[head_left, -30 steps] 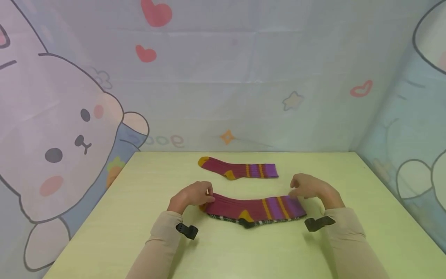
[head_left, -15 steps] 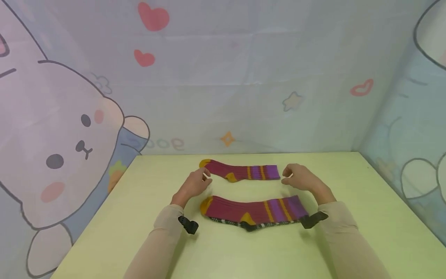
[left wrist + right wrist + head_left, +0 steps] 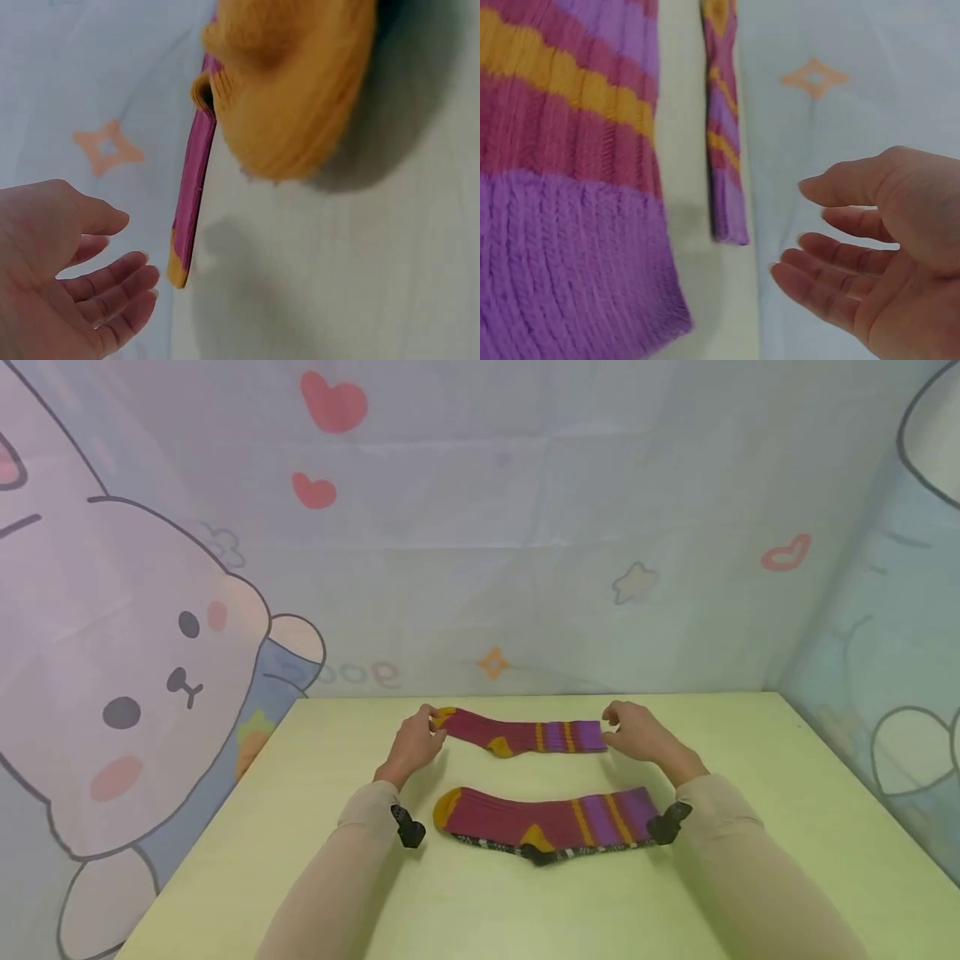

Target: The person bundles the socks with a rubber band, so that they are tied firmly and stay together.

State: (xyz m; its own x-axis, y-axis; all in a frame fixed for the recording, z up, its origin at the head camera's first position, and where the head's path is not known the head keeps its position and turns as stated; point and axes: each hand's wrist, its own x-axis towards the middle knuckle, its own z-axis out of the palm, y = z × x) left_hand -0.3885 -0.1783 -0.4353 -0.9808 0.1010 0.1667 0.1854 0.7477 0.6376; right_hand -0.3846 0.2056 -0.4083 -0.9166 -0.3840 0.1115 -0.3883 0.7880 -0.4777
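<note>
Far maroon sock [image 3: 517,732] flat across table [image 3: 480,910]; left grip [image 3: 415,743] released near its toe [image 3: 178,270], fingers [image 3: 116,289] loosely bent; right grip [image 3: 637,732] likewise released near cuff [image 3: 731,210]; closer maroon sock [image 3: 510,820] atop dark patterned sock [image 3: 542,857].

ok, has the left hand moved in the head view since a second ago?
Yes: the left hand went forward, toward the back edge of the table, from the near sock's toe to by the far sock's toe.
</note>
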